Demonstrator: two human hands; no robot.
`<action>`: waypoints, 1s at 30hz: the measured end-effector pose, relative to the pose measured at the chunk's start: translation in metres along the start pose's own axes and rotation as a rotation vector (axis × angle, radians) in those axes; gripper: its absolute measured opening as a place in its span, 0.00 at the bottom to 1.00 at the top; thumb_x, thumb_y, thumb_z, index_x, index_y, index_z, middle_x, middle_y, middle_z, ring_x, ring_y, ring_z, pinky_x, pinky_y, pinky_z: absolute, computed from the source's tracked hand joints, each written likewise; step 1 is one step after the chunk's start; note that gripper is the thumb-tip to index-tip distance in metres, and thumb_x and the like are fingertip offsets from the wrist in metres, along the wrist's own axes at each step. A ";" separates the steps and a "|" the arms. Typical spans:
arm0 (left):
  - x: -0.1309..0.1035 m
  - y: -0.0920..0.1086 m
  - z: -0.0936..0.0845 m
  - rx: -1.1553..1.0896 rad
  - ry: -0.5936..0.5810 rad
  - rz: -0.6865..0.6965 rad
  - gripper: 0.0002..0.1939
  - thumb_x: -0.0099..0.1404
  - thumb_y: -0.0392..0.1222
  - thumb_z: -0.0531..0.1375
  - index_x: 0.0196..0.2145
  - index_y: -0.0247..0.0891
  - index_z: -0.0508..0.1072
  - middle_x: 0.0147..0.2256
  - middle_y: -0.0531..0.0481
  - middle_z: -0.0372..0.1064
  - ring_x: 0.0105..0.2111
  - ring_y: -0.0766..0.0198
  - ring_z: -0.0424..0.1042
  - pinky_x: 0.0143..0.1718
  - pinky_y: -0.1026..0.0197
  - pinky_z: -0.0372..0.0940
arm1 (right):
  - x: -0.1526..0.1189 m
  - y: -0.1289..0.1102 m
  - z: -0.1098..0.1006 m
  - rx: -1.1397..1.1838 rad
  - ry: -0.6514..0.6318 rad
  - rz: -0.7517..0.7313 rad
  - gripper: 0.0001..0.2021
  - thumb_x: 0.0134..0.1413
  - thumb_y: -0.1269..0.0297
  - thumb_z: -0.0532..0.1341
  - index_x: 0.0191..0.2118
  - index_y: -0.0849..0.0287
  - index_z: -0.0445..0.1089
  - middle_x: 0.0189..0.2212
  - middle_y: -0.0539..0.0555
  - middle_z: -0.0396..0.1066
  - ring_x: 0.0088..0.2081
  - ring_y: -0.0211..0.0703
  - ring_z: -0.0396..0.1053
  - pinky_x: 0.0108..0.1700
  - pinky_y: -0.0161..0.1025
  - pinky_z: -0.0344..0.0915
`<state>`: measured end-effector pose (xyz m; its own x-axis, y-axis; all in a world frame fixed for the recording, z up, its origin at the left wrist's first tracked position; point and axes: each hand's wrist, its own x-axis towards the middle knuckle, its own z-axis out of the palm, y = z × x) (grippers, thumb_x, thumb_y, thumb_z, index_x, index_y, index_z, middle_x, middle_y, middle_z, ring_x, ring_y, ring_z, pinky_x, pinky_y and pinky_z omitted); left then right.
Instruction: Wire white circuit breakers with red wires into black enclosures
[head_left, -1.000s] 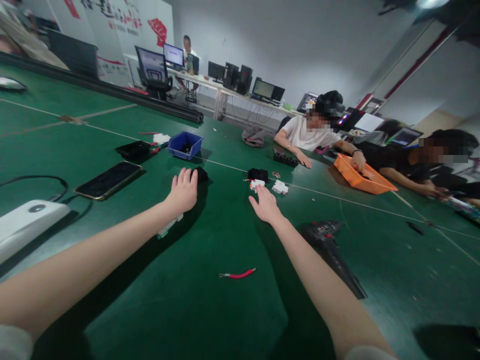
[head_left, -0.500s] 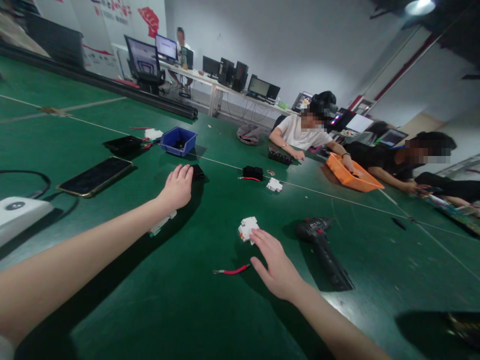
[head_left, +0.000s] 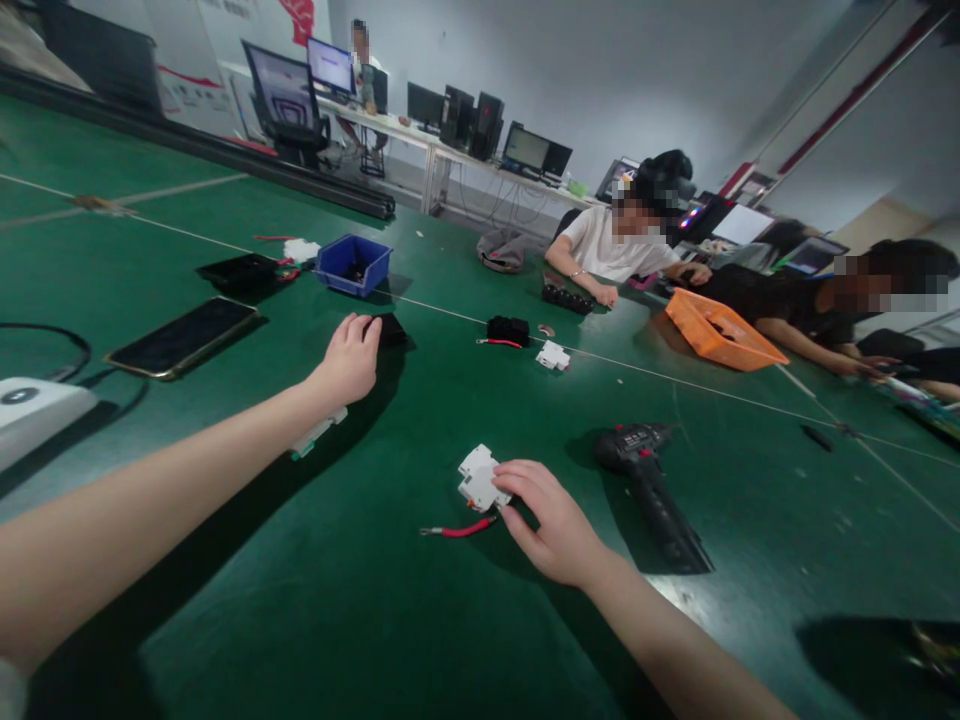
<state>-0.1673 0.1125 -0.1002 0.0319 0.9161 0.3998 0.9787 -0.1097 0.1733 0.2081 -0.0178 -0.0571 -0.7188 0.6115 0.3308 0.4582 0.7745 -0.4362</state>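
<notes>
My left hand (head_left: pixel 350 357) reaches far out, its fingers bent against the left side of a small black box (head_left: pixel 391 330) on the table; the fingertips are partly hidden. Under that forearm a white and green part (head_left: pixel 320 434) shows in part. Close in front of me, my right hand (head_left: pixel 551 520) has thumb and fingers at the right edge of a white circuit breaker (head_left: pixel 478 478) with an orange detail. Just below the breaker lies a short red cable (head_left: pixel 459 530) with a metal lug. A black cordless drill (head_left: pixel 654 490) rests to the right of this hand.
Farther out sit a blue bin (head_left: pixel 354 266), a black part with red wire (head_left: pixel 508 331) and another white breaker (head_left: pixel 553 355). On the left are a phone (head_left: pixel 184 338) and a white device (head_left: pixel 41 415). Two people sit across the table near an orange basket (head_left: pixel 720 335).
My right hand has drawn the circuit breaker a little toward me and left, closer to the red cable, and turned it. My left hand stays at the black box. The view has shifted slightly.
</notes>
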 end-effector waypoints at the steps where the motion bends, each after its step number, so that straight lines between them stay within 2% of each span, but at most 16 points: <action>1: 0.000 0.000 -0.001 0.001 -0.006 -0.002 0.43 0.54 0.30 0.55 0.68 0.20 0.53 0.65 0.24 0.52 0.69 0.34 0.47 0.69 0.38 0.50 | 0.000 0.000 0.000 0.007 -0.001 -0.003 0.16 0.64 0.70 0.59 0.57 0.55 0.65 0.54 0.61 0.71 0.57 0.53 0.67 0.58 0.56 0.68; 10: 0.000 -0.001 -0.004 -0.013 0.013 0.003 0.40 0.56 0.29 0.53 0.67 0.20 0.54 0.66 0.26 0.51 0.70 0.40 0.47 0.70 0.41 0.48 | 0.003 -0.001 0.002 0.023 0.046 0.003 0.14 0.63 0.73 0.59 0.52 0.54 0.68 0.50 0.59 0.73 0.53 0.50 0.70 0.53 0.51 0.71; 13: -0.001 0.000 -0.007 -0.003 0.009 -0.001 0.40 0.56 0.28 0.53 0.67 0.21 0.53 0.64 0.27 0.54 0.68 0.40 0.50 0.69 0.42 0.52 | 0.004 -0.001 0.003 0.020 0.051 0.013 0.13 0.63 0.73 0.59 0.52 0.54 0.69 0.50 0.59 0.73 0.52 0.51 0.70 0.53 0.52 0.71; 17: -0.004 0.005 -0.013 0.021 -0.026 -0.022 0.40 0.58 0.30 0.52 0.69 0.29 0.53 0.62 0.28 0.56 0.65 0.36 0.54 0.63 0.38 0.58 | 0.005 -0.003 0.003 0.023 0.049 0.026 0.13 0.64 0.73 0.59 0.51 0.54 0.70 0.50 0.59 0.73 0.52 0.51 0.70 0.52 0.51 0.71; 21: -0.007 0.009 -0.016 0.028 -0.027 -0.013 0.37 0.60 0.33 0.53 0.67 0.34 0.58 0.60 0.30 0.56 0.63 0.35 0.56 0.62 0.37 0.57 | 0.004 -0.003 0.003 0.017 0.057 0.017 0.12 0.64 0.73 0.59 0.50 0.53 0.71 0.49 0.59 0.73 0.52 0.50 0.71 0.52 0.51 0.71; 26: -0.008 0.015 -0.019 -0.018 -0.032 -0.048 0.33 0.63 0.44 0.54 0.65 0.33 0.61 0.60 0.30 0.56 0.63 0.35 0.54 0.64 0.34 0.52 | 0.016 0.012 0.000 -0.032 0.122 0.018 0.10 0.64 0.73 0.58 0.46 0.53 0.72 0.47 0.58 0.73 0.51 0.50 0.71 0.52 0.51 0.70; 30: -0.007 0.019 -0.023 -0.052 -0.032 -0.040 0.35 0.66 0.60 0.53 0.63 0.34 0.62 0.58 0.31 0.58 0.63 0.36 0.55 0.64 0.35 0.52 | 0.059 0.050 0.003 -0.100 0.226 0.092 0.07 0.65 0.69 0.56 0.42 0.54 0.72 0.47 0.58 0.72 0.52 0.49 0.71 0.56 0.50 0.69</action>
<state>-0.1540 0.0954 -0.0788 0.0005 0.9320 0.3625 0.9674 -0.0922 0.2357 0.1867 0.0568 -0.0618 -0.5417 0.6921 0.4771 0.5739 0.7192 -0.3916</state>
